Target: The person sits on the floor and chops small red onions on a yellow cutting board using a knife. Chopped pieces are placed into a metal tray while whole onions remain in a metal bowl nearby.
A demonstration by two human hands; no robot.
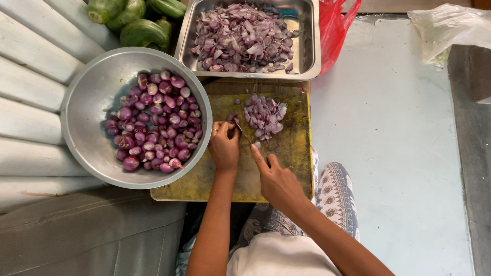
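Right hand (279, 181) grip on knife (244, 134), handle hidden; shallot under left hand (224, 145) barely visible.

Dull metal bowl (92, 102), shiny steel tray (307, 46), worn board (291, 148)

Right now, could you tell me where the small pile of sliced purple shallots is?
The small pile of sliced purple shallots lies at the far end of the yellowed cutting board, just below the rectangular steel tray.
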